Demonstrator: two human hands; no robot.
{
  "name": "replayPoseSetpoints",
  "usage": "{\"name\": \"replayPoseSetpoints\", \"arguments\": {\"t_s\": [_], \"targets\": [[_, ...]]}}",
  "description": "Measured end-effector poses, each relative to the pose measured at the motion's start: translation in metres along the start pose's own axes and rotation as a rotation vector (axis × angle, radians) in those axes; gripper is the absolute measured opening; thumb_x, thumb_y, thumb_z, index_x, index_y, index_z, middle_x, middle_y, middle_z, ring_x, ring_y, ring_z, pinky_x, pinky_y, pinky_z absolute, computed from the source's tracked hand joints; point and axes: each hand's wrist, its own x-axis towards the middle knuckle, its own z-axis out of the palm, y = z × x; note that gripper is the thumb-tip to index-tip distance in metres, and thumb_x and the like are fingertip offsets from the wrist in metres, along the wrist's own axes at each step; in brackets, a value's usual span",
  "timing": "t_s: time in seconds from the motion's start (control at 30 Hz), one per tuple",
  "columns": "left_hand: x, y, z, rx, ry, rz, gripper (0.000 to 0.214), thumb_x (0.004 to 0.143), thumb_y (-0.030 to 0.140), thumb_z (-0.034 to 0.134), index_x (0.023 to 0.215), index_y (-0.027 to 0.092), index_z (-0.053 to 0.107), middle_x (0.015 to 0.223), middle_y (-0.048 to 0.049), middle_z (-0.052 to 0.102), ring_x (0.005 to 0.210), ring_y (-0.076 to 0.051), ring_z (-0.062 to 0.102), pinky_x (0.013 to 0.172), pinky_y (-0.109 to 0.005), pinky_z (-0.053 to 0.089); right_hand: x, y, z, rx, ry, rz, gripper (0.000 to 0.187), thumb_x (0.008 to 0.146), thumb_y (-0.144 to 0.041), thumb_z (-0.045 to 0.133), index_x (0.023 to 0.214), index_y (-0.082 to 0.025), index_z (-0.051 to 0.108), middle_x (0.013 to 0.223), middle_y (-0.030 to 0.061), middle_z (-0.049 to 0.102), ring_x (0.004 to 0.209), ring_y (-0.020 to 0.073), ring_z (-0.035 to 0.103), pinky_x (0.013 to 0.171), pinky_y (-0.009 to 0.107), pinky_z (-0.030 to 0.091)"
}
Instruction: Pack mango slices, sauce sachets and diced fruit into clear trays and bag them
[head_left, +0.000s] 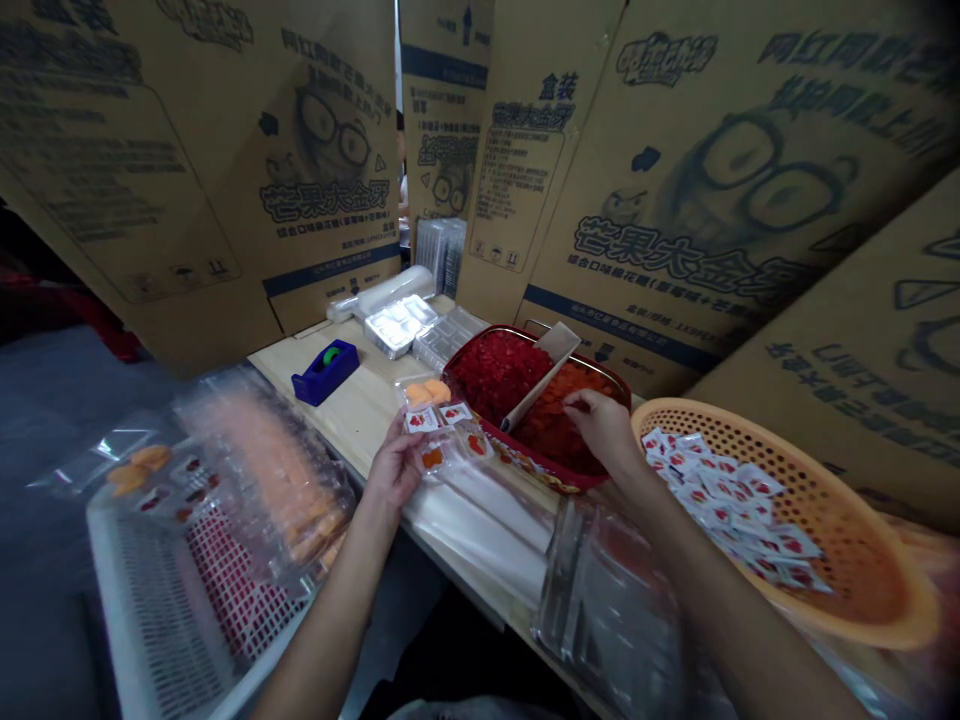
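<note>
At the table, left hand grips a clear tray holding packets; right hand, fingers bent, reaches into red tub; cannot tell if gripping anything

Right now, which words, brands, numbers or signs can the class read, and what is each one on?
"芒果大金牙": left box and big box right of centre.
"盒装": big box right of centre.
"综合口味棉花糖": same box.
Other box lettering, logos, numbers and signs: too small or blurred to read surely.
White sachets: print too small.
</note>
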Motion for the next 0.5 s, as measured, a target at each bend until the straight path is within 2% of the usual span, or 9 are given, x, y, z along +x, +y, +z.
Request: {"name": "replayPoseSetpoints", "arguments": {"t_s": [0.13,0.23,0.4,0.5], "targets": [[0.000,0.002,-0.001,0.001,0.017,-0.011,0.063,0.066,-0.004,0.051,0.121,0.028,0.045,0.099,-0.0017,0.064,0.082,-0.017,0.064,0.078,-0.039,0.052,0.002,0.013,-0.005,-0.317,-0.048,0.046,0.016,0.080,-0.025,0.052,0.086,-0.020,0.067,0.082,0.0054,0.068,0.076,0.0191,0.061,0.064,0.027,0.040],[0.001,0.003,-0.004,0.000,0.014,-0.020,0.064,0.067,-0.004,0.050,0.122,0.028,0.043,0.099,-0.0018,0.065,0.082,-0.017,0.064,0.077,-0.038,0.053,0.005,0.011,-0.003,-0.375,-0.061,0.034,0.018,0.082,-0.026,0.051,0.089,-0.020,0.067,0.087,0.0071,0.068,0.080,0.0198,0.060,0.066,0.028,0.040],[0.003,0.003,-0.005,0.036,-0.001,-0.013,0.061,0.068,-0.002,0.051,0.121,0.027,0.044,0.100,-0.0019,0.065,0.081,-0.017,0.064,0.077,-0.037,0.052,0.005,0.001,0.006,-0.247,-0.019,-0.127,0.012,0.076,-0.014,0.054,0.078,-0.018,0.065,0.086,0.0055,0.064,0.084,0.0170,0.058,0.073,0.026,0.040],[0.004,0.003,-0.006,0.038,0.006,-0.006,0.060,0.068,-0.002,0.051,0.121,0.026,0.045,0.099,-0.0019,0.065,0.081,-0.017,0.064,0.075,-0.035,0.053,-0.006,-0.020,0.013,0.001,-0.103,-0.215,0.010,0.075,-0.014,0.054,0.073,-0.018,0.064,0.080,0.0028,0.063,0.077,0.0146,0.057,0.072,0.025,0.041]]}}
